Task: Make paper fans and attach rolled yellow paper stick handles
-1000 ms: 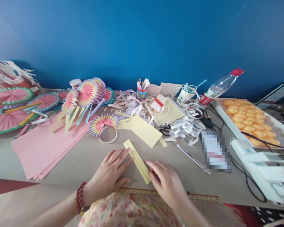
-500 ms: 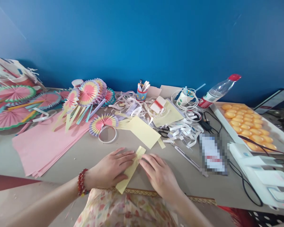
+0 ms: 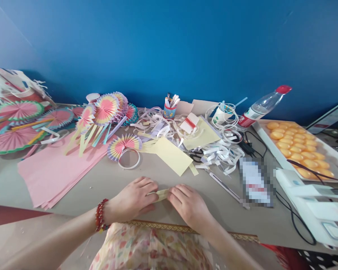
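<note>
A narrow folded strip of pale yellow paper (image 3: pixel 162 194) lies crosswise between my hands near the table's front edge. My left hand (image 3: pixel 138 197) is closed over its left end, with a red bead bracelet at the wrist. At the right end, the bent fingers of my right hand (image 3: pixel 187 204) grip the strip. Only the strip's middle shows; both ends are hidden under my fingers. Just beyond lie a pleated paper fan (image 3: pixel 124 146) in pink, yellow and purple, a white ring (image 3: pixel 129 159) and a flat yellow paper sheet (image 3: pixel 174 155).
Pink paper sheets (image 3: pixel 56 168) and finished fans (image 3: pixel 107 108) cover the left. White paper scraps (image 3: pixel 221 153), a utility knife (image 3: pixel 225 187), a tilted bottle (image 3: pixel 263 107), a tray of orange domes (image 3: pixel 295 144) and a white power strip (image 3: pixel 295 202) lie to the right.
The yellow strip has turned from slanting along the table to lying crosswise. My fingers have gone from resting flat near it to closing on its two ends.
</note>
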A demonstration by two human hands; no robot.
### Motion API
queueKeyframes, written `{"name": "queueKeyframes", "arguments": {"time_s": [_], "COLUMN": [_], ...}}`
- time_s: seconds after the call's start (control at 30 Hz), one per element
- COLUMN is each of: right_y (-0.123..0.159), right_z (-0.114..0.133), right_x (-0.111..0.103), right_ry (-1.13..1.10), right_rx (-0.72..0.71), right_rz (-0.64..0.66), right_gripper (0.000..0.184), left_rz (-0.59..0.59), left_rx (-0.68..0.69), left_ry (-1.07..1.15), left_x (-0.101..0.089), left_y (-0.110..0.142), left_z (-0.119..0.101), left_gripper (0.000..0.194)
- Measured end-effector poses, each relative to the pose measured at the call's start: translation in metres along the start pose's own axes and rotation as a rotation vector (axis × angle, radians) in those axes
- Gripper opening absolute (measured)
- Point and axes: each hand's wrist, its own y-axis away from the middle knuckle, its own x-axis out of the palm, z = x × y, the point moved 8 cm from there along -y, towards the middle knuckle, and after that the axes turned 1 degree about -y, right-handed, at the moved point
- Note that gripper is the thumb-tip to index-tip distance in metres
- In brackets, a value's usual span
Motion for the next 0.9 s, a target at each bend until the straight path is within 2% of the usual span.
{"name": "queueKeyframes", "arguments": {"time_s": [0.03, 0.13, 0.3, 0.43, 0.63, 0.9], "right_y": [0.001, 0.006, 0.011, 0.012, 0.01, 0.017], "right_z": [0.0, 0.001, -0.004, -0.012, -0.023, -0.033], "right_x": [-0.001, -0.003, -0.004, -0.004, -0.006, -0.008], "right_ry": [-0.004, -0.042, -0.142, -0.271, -0.346, -0.34], "right_rx": [0.012, 0.053, 0.126, 0.21, 0.341, 0.463], "right_rz": [0.005, 0.015, 0.051, 0.055, 0.029, 0.004], "right_gripper": [0.017, 0.02, 0.018, 0.018, 0.016, 0.014], "left_rz": [0.001, -0.017, -0.095, -0.159, -0.178, -0.207], "left_rx": [-0.02, -0.05, -0.132, -0.242, -0.404, -0.467], "left_ry": [-0.022, -0.048, 0.045, 0.145, 0.183, 0.189], "left_x": [0.002, 0.004, 0.003, 0.001, 0.009, 0.01], "left_y": [0.0, 0.001, 0.005, 0.012, 0.017, 0.016], "left_z": [-0.001, -0.004, -0.001, 0.002, 0.007, 0.009], "left_gripper": [0.012, 0.021, 0.028, 0.025, 0.023, 0.015]}}
